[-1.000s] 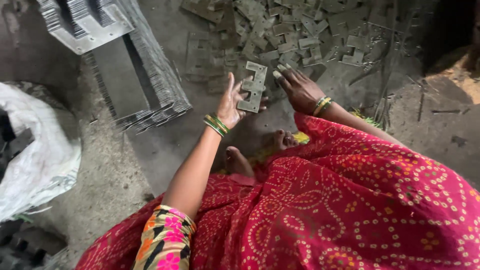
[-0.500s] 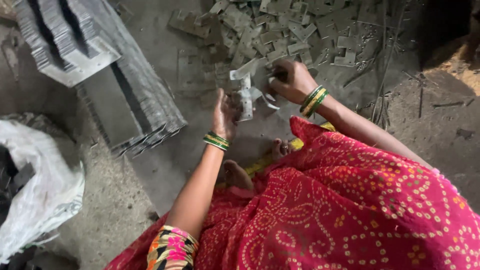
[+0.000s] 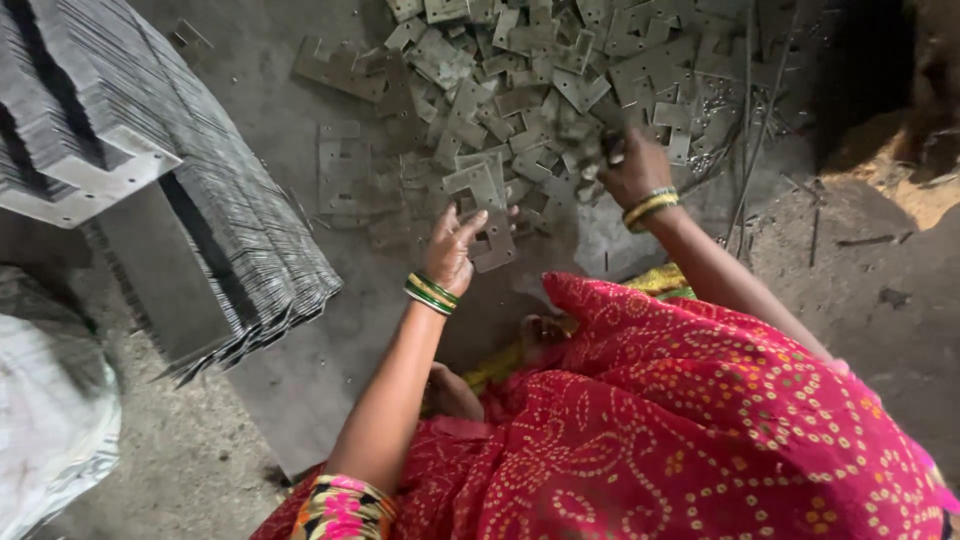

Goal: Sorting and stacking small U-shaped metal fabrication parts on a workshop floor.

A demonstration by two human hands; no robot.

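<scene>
The left hand [image 3: 455, 245] holds a small stack of flat grey metal plates [image 3: 482, 205] upright on edge, thumb on one face and fingers on the other, so the notched pieces sit squared together against the palm — a grasp that keeps them aligned rather than fanned. The right hand [image 3: 632, 168] reaches forward into the loose heap of plates [image 3: 560, 70] scattered over the floor [image 3: 880, 300]; its fingers are curled down among the pieces and blurred, so I cannot tell whether they have closed on 1 or are only touching the pile. Both wrists carry green and yellow bangles [image 3: 431, 292].

To the left, well apart from the hands, long stacked rows of sheet-metal laminations [image 3: 230, 230] lie packed face to face, leaning on each other — neat order beside the jumbled heap. A white sack [image 3: 50, 430] sits at the lower left edge. The person's red dotted garment [image 3: 700, 430] fills the lower right.
</scene>
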